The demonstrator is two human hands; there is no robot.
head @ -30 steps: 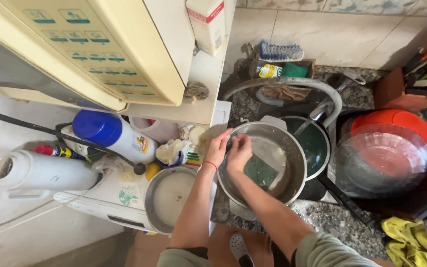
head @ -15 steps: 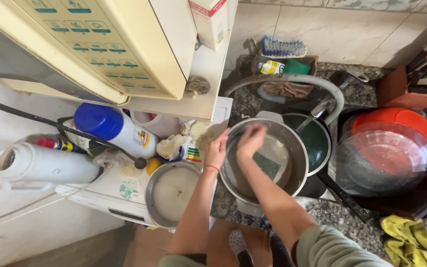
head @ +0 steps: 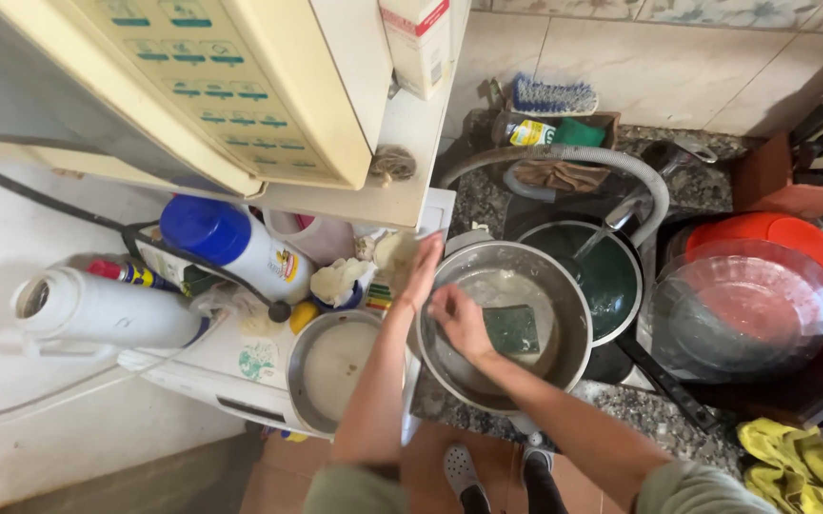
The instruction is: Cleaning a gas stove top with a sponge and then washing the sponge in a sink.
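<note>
Currently the right hand (head: 459, 322) lies flat inside the large round stainless-steel bowl (head: 505, 322), fingers curled over the near edge of a dark green rectangular scouring sponge (head: 512, 329) that rests on the bowl's wet floor, at 3 o'clock of the hand. Left hand (head: 421, 271) grips the bowl's rim at 10 o'clock, fingers wrapped over the edge; the bowl looks tilted toward the person.

Risk, as judged: the bowl sits partly over the counter edge with only the rim grip holding it, so a soapy slip could send it down toward the feet (head: 497, 476) below. At 8 o'clock a shallow round metal pan (head: 333, 366) sits just beside it and could be knocked.

Surroundings: a dark green enamel pot (head: 606, 276) under the grey hose and tap at 2 o'clock; clear glass bowls stacked over a red lid (head: 763, 300) at 3 o'clock. Speckled granite countertop (head: 659, 419), pale tiled wall behind, white appliance top cluttered with bottles at 9 o'clock.
</note>
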